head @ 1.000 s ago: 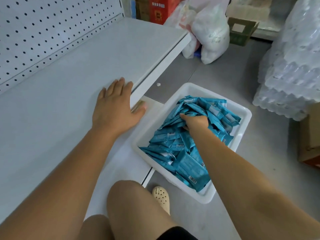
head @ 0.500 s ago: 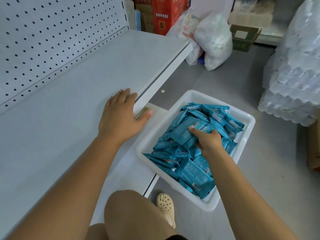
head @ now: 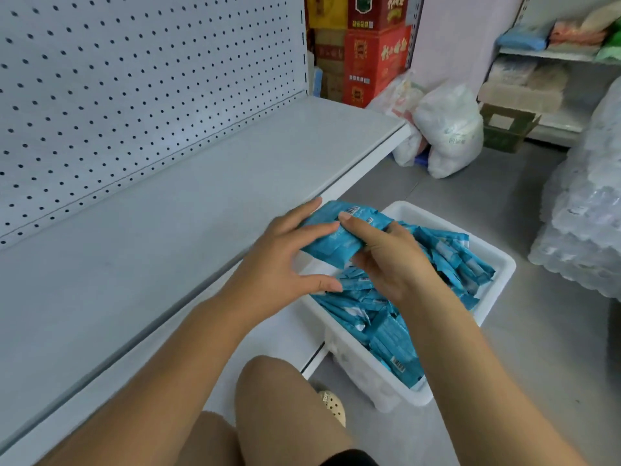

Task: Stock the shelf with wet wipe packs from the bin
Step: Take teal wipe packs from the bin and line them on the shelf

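Note:
A white plastic bin [head: 497,280] on the floor holds a heap of blue wet wipe packs [head: 447,260]. Above the bin's near-left corner my right hand [head: 386,264] grips a bundle of blue packs [head: 336,237], thumb on top and fingers curled under. My left hand [head: 285,264] touches the bundle's left side with straightened fingers, thumb spread below. The white shelf [head: 168,223] lies bare to the left, its front edge just beside the bundle.
A perforated white back panel [head: 134,95] rises behind the shelf. Red cartons [head: 376,58] and white plastic bags [head: 447,129] stand beyond the shelf's far end. Shrink-wrapped bottle packs [head: 591,213] are stacked at right. My knee [head: 279,398] and a cream clog [head: 332,405] are below.
My right hand has lifted a bundle of packs out of the bin toward the shelf edge. My left hand has left the shelf and come against the bundle. The view has tilted up.

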A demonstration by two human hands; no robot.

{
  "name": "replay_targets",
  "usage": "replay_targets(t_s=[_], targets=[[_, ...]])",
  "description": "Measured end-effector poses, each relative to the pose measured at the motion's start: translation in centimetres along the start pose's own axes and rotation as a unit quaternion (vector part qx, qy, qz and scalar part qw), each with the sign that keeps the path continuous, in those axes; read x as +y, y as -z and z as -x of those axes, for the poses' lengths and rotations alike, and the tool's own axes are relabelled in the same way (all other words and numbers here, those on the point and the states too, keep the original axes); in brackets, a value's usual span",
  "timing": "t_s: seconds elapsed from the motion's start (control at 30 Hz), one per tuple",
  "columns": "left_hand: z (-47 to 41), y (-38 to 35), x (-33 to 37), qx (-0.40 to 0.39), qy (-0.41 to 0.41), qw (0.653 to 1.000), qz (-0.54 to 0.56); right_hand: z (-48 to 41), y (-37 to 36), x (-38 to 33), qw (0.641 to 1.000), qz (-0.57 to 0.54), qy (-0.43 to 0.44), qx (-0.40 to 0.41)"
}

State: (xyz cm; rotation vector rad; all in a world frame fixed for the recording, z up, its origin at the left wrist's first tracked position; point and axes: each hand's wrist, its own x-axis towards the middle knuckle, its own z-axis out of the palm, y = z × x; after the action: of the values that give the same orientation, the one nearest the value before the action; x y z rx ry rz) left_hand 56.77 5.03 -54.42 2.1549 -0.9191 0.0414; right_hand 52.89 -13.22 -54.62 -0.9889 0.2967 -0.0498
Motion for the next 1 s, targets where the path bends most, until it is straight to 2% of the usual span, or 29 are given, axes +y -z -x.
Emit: replay_targets(t_s=[0.13,0.27,0.37,0.43,0.57,0.77,0.9,1.0], targets=[[3.7,4.7,-1.3,0.133,-0.017,0.99,-0.034,0.7,-5.8,0.8,0.996,0.032,-0.029,-0.072],[7.7,9.7,-1.7,0.23,0.069,0.97,0.039,0.4,-11.3,2.3,0.988,0.079,-0.058,-0.122],[10.3,13.2,-2.4,0.331,0.161,0.92,0.139,0.2,-15.3,4.3,0.962,0.229,-0.014,-0.144],[12.2,15.3,-2.9,0.379,0.204,0.88,0.2,0.2,-17.8,5.8,0.946,0.285,0.037,-0.152],[15.8,18.5,-4.2,0.405,0.261,0.832,0.275,-0.5,-22.4,8.6,0.943,0.263,0.049,-0.196],[20.1,21.2,-6.5,0.445,0.292,0.81,0.245,-0.6,-27.6,12.3,0.919,0.265,0.046,-0.289],[22.7,22.3,-8.4,0.488,0.313,0.787,0.211,-0.7,-29.9,14.9,0.917,0.262,0.036,-0.297],[24.8,23.5,-9.7,0.536,0.33,0.747,0.217,-1.3,-31.2,16.6,0.939,0.228,0.027,-0.255]])
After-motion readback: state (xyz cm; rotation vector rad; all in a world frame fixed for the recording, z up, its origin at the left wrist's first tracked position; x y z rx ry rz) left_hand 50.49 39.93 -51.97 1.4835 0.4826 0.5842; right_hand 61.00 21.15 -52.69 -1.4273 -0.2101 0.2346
